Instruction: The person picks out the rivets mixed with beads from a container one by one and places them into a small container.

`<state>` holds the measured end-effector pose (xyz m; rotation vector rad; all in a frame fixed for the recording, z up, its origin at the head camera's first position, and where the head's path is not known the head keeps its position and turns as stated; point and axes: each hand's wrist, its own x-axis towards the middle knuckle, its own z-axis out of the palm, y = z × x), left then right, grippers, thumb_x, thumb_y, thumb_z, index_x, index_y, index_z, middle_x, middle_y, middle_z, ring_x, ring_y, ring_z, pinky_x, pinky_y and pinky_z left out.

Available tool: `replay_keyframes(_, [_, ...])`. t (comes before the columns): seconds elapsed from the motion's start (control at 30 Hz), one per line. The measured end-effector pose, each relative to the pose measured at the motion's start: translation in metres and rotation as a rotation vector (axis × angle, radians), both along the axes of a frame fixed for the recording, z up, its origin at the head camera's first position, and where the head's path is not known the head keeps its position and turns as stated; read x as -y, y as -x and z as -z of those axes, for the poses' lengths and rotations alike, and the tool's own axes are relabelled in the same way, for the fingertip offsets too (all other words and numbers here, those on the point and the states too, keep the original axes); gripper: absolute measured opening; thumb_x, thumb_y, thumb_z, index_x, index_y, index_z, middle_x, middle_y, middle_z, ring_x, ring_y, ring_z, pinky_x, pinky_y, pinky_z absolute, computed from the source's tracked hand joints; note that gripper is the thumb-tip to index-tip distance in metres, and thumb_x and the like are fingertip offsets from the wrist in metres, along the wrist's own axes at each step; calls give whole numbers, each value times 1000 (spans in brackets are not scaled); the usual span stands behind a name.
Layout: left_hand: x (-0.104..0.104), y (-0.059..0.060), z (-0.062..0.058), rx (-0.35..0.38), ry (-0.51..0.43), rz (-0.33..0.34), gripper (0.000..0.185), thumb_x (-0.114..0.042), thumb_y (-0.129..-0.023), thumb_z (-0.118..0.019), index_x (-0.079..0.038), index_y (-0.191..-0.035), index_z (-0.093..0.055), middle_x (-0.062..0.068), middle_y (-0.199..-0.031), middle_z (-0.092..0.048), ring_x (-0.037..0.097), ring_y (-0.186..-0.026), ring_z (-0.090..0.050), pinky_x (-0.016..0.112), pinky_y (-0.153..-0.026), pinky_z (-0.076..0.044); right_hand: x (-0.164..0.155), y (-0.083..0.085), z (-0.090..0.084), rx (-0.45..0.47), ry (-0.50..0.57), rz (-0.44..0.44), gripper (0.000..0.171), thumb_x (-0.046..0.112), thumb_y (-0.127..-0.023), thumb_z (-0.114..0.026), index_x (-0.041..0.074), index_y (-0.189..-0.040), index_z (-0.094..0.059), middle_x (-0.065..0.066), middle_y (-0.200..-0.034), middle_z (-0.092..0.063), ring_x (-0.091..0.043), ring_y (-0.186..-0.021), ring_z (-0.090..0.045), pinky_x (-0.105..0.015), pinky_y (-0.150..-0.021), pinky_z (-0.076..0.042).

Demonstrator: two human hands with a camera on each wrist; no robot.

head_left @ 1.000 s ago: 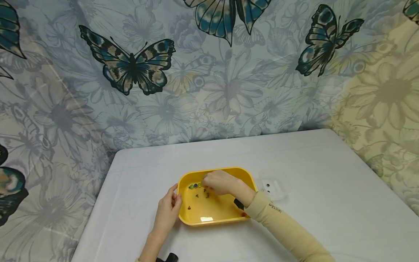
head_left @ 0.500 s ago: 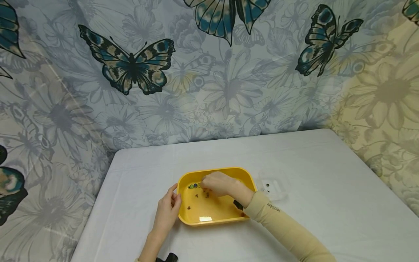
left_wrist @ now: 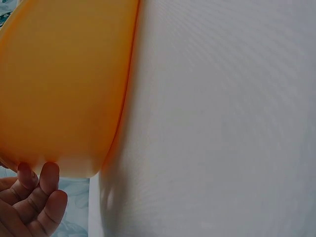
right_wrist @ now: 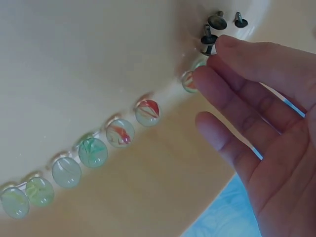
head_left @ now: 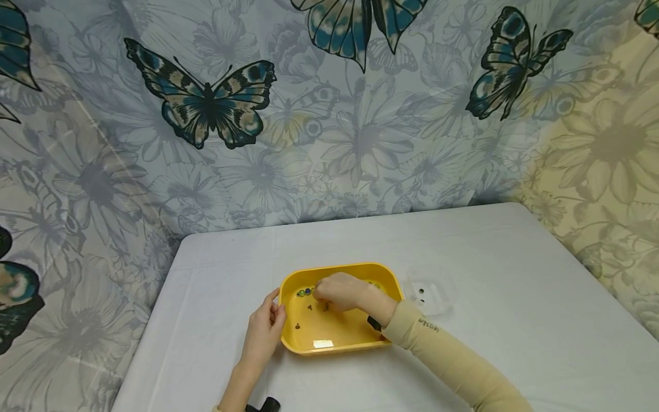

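Observation:
A yellow tray (head_left: 334, 335) lies on the table. My left hand (head_left: 266, 326) holds its left edge; in the left wrist view the fingertips (left_wrist: 49, 170) press its outer wall. Inside the tray, my right hand (head_left: 345, 290) reaches down at the far side, thumb and fingers drawn together. A red-streaked glass marble (right_wrist: 189, 82) sits right at those fingertips, partly covered. Several marbles, among them a green-streaked marble (right_wrist: 93, 152), line the tray's wall. Small dark metal studs (right_wrist: 217, 20) lie by the thumb. I cannot tell what the right fingers pinch.
A clear plastic container (head_left: 435, 297) with small dark spots stands just right of the tray. More green and blue marbles (head_left: 308, 292) and a loose stud (head_left: 297, 327) lie in the tray's left part. The white table (head_left: 216, 274) meets a butterfly-patterned backdrop (head_left: 360, 171).
My right hand has shifted slightly left along the tray's far side, uncovering marbles behind it on the right. The left hand has stayed at the tray's edge.

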<state>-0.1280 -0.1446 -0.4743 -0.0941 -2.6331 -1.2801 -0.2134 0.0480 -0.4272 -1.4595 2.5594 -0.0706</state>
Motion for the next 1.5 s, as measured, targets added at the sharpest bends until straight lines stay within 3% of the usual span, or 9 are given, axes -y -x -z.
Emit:
replay_keyframes(0.63, [-1, -1, -2, 17, -10, -9, 39, -6, -90, -55, 2, -128, -50, -2, -71, -46, 8, -59, -43, 19, -50, -39, 4, -1, 5, -72, -74, -34, 16, 1, -88, -58, 12, -78, -61, 5, -69, -42, -9, -58, -33, -17, -53, -26])
replay_keyframes(1.5, [-1, -1, -1, 3, -12, 2, 39, -5, -90, -55, 3, -128, -50, -2, -71, -45, 7, -59, -42, 19, -50, -38, 3, -2, 6, -51, -74, -27, 17, 1, -89, -56, 11, -77, -61, 4, -68, -42, -10, -60, -34, -18, -54, -27])
